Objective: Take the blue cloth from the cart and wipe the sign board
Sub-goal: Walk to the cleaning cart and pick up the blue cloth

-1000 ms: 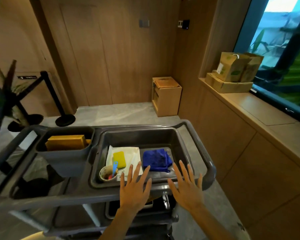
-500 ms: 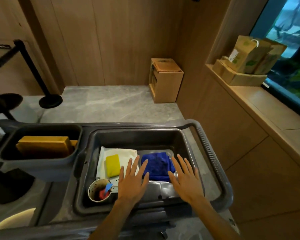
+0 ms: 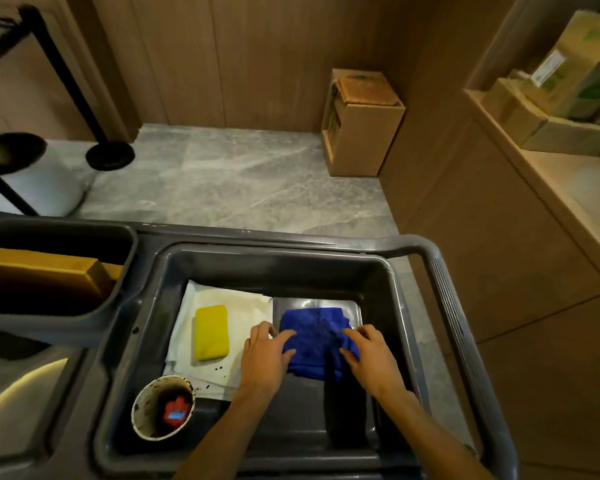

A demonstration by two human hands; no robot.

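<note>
A crumpled blue cloth [image 3: 314,337] lies in the right half of the grey bin [image 3: 278,261] on top of the cart [image 3: 465,299]. My left hand [image 3: 265,358] rests on the cloth's left edge, fingers curled onto the fabric. On the cloth's right edge sits my right hand [image 3: 369,356], its fingers pinching the fabric. The cloth still lies on the bin floor. No sign board shows in the head view.
In the same bin a yellow sponge [image 3: 211,332] lies on white paper [image 3: 236,306], with a stained cup [image 3: 162,407] in front. A second bin [image 3: 59,320] at left holds a brown block [image 3: 45,271]. A cardboard box [image 3: 361,123] and a stanchion base [image 3: 110,155] stand on the floor.
Both hands moved forward from spread-open over the cart's near rim onto the blue cloth and curled onto it. The view came closer and tilted down over the bin.
</note>
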